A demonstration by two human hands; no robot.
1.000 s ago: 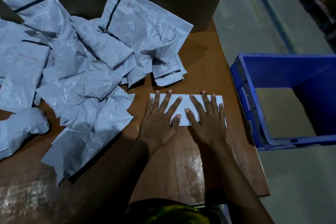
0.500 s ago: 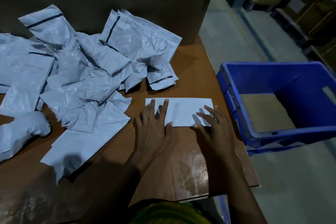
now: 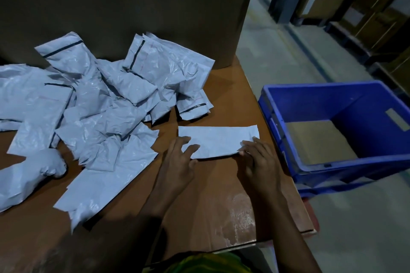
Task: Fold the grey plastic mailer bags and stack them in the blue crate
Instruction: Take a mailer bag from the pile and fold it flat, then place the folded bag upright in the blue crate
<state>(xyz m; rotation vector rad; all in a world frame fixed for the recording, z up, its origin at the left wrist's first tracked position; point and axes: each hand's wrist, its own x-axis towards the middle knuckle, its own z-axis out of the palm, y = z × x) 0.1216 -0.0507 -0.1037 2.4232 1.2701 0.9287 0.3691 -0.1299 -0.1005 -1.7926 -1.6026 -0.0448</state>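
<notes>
Trainee: Plastic this thin is looking slippery to me. Where is the folded mailer lying?

Packer: It is lying flat on the bench, near the right edge, apart from the pile of loose bags; the blue crate is standing just off that edge. The left hand is resting on its left end with fingers loosely spread. The right hand is curling over the right near corner and seems to be pinching the near edge.

Trainee: How is it going to handle?

Packer: I am expecting it to be very light, limp and slick, with the layers wanting to slide and spring open. I am thinking the two ends of the near long edge are the places to be taking hold, thumbs under, fingers on top, keeping it level while carrying it across.
</notes>
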